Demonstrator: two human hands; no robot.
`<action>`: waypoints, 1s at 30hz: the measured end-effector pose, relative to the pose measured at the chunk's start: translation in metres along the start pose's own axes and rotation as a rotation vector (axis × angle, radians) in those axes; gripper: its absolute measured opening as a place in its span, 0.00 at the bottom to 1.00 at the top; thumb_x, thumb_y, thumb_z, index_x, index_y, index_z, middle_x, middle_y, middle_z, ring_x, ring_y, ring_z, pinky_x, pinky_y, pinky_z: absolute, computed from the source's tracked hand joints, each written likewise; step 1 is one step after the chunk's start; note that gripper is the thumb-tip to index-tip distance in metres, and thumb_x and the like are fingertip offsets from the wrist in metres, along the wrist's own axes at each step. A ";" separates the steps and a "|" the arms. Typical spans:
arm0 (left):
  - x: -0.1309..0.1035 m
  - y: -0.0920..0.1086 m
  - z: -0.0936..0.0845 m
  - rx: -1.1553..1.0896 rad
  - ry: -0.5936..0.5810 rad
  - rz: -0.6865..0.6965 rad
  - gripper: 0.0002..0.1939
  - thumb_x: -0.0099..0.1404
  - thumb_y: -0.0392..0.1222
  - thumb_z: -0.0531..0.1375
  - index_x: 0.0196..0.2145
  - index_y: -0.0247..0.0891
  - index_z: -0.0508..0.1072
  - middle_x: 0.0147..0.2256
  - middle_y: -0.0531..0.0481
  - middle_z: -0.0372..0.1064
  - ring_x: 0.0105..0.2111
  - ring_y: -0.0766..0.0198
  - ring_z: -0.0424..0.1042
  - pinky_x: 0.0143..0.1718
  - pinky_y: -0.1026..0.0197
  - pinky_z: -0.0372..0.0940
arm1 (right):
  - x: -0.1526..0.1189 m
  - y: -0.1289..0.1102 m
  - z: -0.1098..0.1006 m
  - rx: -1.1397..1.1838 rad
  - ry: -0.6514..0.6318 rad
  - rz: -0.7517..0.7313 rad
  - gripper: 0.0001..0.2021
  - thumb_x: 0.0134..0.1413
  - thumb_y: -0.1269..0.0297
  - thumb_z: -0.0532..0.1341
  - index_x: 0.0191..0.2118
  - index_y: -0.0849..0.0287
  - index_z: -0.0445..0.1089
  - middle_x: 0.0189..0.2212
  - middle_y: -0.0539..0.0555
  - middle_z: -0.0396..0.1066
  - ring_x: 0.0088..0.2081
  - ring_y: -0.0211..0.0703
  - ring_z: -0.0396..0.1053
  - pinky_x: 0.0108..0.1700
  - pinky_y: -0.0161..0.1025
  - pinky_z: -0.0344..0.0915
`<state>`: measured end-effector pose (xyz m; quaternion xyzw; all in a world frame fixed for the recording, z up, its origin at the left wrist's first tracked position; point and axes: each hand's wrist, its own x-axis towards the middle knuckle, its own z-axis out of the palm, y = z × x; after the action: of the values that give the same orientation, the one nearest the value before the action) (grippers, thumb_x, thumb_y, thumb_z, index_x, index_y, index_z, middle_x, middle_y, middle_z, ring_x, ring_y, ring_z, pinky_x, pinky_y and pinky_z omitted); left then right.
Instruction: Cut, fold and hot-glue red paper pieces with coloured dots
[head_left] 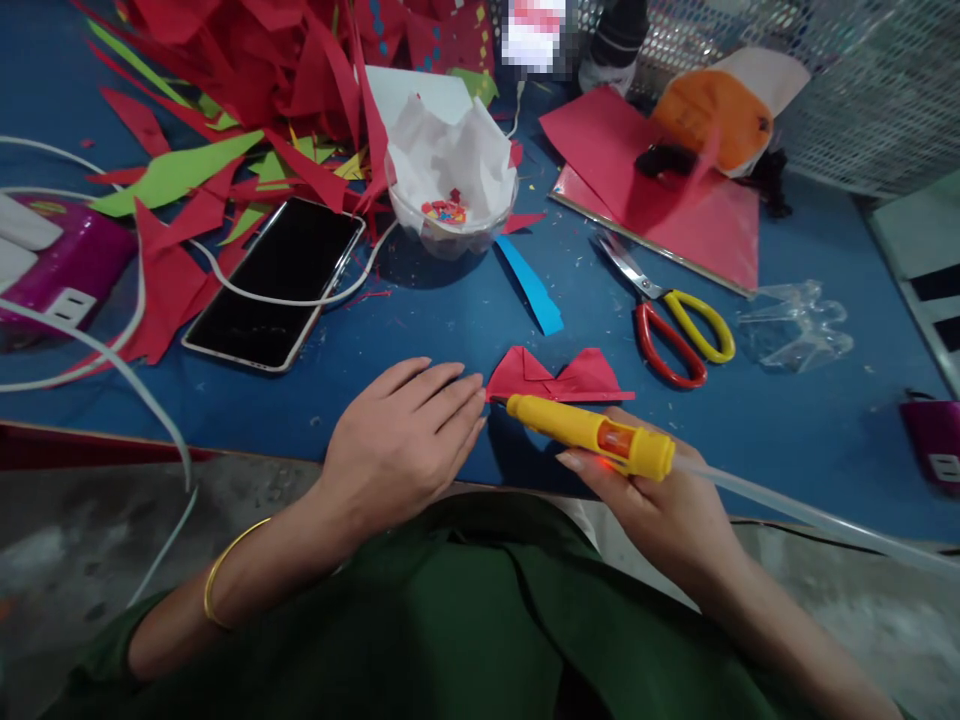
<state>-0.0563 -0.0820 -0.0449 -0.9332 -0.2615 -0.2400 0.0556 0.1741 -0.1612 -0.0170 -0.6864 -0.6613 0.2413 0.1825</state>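
A yellow hot glue pen [589, 430] with a long clear glue stick [817, 518] at its rear is held in my right hand [667, 520]. A small red light glows on its underside. Its dark tip points left, at the lower left edge of a folded red paper piece [555, 375] with two rounded humps and a straight strip along its base. My left hand [409, 435] lies flat, palm down, fingers stretched out, with the fingertips at the paper's left end. Whether they press on the paper, I cannot tell.
Scissors [667, 310], a blue paper strip [529, 285] and a paper-lined clear bowl [454, 235] lie beyond the paper piece. Left are a phone [277, 285], white cables and red scraps [300, 90]. Red sheets [675, 220] and clear plastic [795, 325] sit right.
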 end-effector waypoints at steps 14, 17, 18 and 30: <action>0.000 0.000 0.000 0.000 -0.002 0.008 0.11 0.69 0.35 0.58 0.44 0.31 0.79 0.45 0.43 0.79 0.45 0.50 0.78 0.47 0.47 0.70 | -0.001 -0.001 -0.004 -0.003 0.007 0.030 0.20 0.60 0.42 0.56 0.33 0.55 0.71 0.26 0.53 0.72 0.27 0.45 0.70 0.27 0.40 0.63; 0.001 0.000 0.000 -0.008 0.003 0.007 0.10 0.69 0.35 0.58 0.44 0.31 0.79 0.45 0.43 0.79 0.46 0.50 0.78 0.47 0.47 0.70 | -0.001 0.000 -0.005 -0.003 0.011 0.042 0.20 0.60 0.43 0.57 0.34 0.55 0.71 0.27 0.53 0.72 0.27 0.46 0.70 0.28 0.40 0.63; 0.001 0.001 0.001 -0.012 0.003 0.005 0.10 0.68 0.35 0.59 0.44 0.31 0.79 0.45 0.43 0.79 0.46 0.50 0.78 0.47 0.47 0.70 | -0.001 0.001 -0.005 -0.003 0.014 0.043 0.20 0.60 0.43 0.57 0.34 0.55 0.71 0.27 0.53 0.72 0.27 0.45 0.70 0.28 0.40 0.63; -0.001 0.001 0.001 -0.014 0.004 -0.004 0.11 0.68 0.35 0.58 0.44 0.32 0.79 0.45 0.43 0.79 0.46 0.50 0.77 0.48 0.47 0.70 | -0.001 -0.001 -0.002 -0.036 0.028 -0.003 0.23 0.60 0.39 0.55 0.29 0.55 0.67 0.23 0.51 0.69 0.24 0.42 0.67 0.25 0.38 0.60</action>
<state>-0.0565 -0.0828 -0.0460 -0.9325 -0.2617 -0.2440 0.0490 0.1744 -0.1621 -0.0146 -0.6917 -0.6642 0.2194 0.1795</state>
